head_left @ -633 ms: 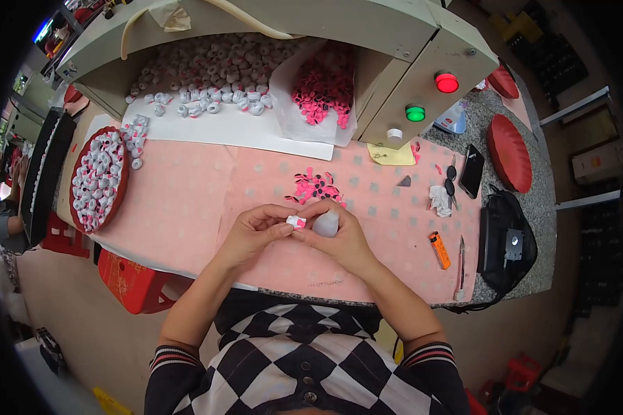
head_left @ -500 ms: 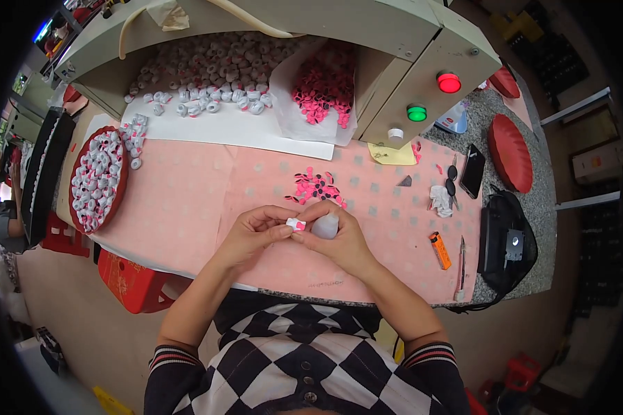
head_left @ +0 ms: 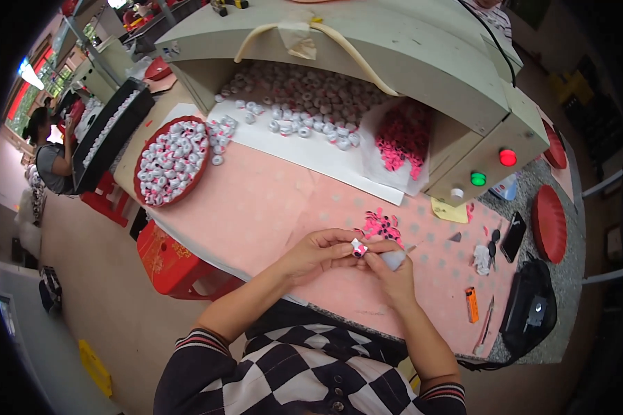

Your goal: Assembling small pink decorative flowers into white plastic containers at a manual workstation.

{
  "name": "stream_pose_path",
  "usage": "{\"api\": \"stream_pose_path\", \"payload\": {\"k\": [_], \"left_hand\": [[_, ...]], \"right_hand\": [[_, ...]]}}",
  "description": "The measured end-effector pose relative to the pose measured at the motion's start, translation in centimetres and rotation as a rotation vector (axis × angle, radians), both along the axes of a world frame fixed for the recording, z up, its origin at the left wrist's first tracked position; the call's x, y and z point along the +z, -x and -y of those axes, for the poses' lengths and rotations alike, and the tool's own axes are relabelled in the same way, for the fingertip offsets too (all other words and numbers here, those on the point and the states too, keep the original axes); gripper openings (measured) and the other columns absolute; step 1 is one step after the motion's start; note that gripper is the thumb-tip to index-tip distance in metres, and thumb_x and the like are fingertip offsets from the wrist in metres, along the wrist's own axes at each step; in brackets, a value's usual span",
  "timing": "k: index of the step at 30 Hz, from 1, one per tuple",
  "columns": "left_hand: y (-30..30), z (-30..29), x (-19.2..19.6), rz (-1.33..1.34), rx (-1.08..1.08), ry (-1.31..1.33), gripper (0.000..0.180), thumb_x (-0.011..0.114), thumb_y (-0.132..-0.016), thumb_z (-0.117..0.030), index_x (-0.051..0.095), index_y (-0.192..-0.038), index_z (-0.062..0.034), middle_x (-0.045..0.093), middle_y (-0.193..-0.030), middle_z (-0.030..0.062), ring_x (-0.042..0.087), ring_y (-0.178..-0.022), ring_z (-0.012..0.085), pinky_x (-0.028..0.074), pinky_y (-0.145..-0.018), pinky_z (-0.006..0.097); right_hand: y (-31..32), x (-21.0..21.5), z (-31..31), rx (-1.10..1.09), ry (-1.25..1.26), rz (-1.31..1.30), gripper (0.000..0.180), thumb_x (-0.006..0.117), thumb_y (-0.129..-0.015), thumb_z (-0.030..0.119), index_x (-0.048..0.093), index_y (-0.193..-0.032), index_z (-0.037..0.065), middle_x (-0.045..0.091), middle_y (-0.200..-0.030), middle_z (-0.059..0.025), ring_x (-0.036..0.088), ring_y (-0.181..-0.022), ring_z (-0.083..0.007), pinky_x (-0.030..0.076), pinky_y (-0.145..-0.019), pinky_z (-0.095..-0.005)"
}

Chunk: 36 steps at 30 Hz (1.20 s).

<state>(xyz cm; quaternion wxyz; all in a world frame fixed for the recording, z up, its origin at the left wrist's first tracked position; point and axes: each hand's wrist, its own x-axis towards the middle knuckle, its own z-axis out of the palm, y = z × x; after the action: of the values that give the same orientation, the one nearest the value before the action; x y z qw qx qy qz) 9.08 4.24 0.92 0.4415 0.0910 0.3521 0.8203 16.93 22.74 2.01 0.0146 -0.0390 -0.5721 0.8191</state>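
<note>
Over the pink mat, both my hands meet around a small white piece (head_left: 358,247) with pink and black parts on its face. The fingertips of my left hand (head_left: 318,256) pinch it from the left. My right hand (head_left: 396,280) touches its other side with thumb and finger, and also keeps a small translucent squeeze bottle (head_left: 394,259) with a thin tip tucked in its grip. Just beyond my fingers lies a loose pile of flat pink and black pieces (head_left: 382,225) on the mat.
A red basket (head_left: 142,190) full of white pieces stands left. Behind is a grey machine (head_left: 394,41) with more white pieces and a bag of pink pieces (head_left: 403,142) inside. An orange lighter (head_left: 471,305), a phone (head_left: 513,235) and a black bag (head_left: 529,315) lie right.
The whole view has swung, so the scene sits further right and lower. The white piece now shows a pink and black face, and the bottle's thin tip has come into sight.
</note>
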Motion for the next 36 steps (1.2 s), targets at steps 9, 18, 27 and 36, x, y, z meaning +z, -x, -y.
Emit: {"api": "stream_pose_path", "payload": {"k": [9, 18, 27, 36], "left_hand": [[10.6, 14.8, 7.1, -0.896, 1.336, 0.977, 0.039, 0.064, -0.088, -0.018, 0.054, -0.123, -0.0025, 0.059, -0.112, 0.0084, 0.056, -0.101, 0.0156, 0.046, -0.085, 0.027], [13.3, 2.4, 3.6, -1.204, 0.654, 0.951, 0.026, 0.066, -0.085, -0.01, 0.063, -0.111, -0.0054, 0.064, -0.105, 0.005, 0.058, -0.086, 0.0113, 0.048, -0.07, 0.024], [15.5, -5.1, 0.7, -1.352, 0.574, 0.975, 0.031, 0.066, -0.08, -0.009, 0.061, -0.11, -0.0036, 0.064, -0.094, 0.0101, 0.058, -0.077, 0.0201, 0.049, -0.071, 0.032], [3.2, -1.9, 1.9, -0.281, 0.36, 0.321, 0.041, 0.063, -0.087, -0.004, 0.049, -0.125, -0.0031, 0.06, -0.113, 0.0113, 0.06, -0.099, 0.0171, 0.053, -0.084, 0.032]], "right_hand": [[-0.3, 1.6, -2.3, -0.054, -0.146, 0.145, 0.019, 0.058, -0.091, 0.012, 0.052, -0.106, 0.002, 0.061, -0.087, -0.0076, 0.059, -0.072, -0.0113, 0.048, -0.062, -0.0242], [0.5, -0.3, -1.9, -0.099, -0.51, -0.054, 0.027, 0.061, -0.086, 0.0, 0.043, -0.105, 0.004, 0.059, -0.09, -0.0055, 0.06, -0.085, -0.0114, 0.048, -0.07, -0.0238], [-0.1, 0.0, -2.3, -0.066, -0.517, 0.019, 0.023, 0.066, -0.084, 0.003, 0.052, -0.102, 0.001, 0.063, -0.096, -0.0075, 0.06, -0.088, -0.0122, 0.048, -0.076, -0.0251], [-1.0, 1.0, -3.6, -0.065, -0.388, 0.001, 0.022, 0.062, -0.088, 0.007, 0.05, -0.106, 0.002, 0.058, -0.088, -0.0044, 0.056, -0.079, -0.0093, 0.046, -0.072, -0.0234]]}}
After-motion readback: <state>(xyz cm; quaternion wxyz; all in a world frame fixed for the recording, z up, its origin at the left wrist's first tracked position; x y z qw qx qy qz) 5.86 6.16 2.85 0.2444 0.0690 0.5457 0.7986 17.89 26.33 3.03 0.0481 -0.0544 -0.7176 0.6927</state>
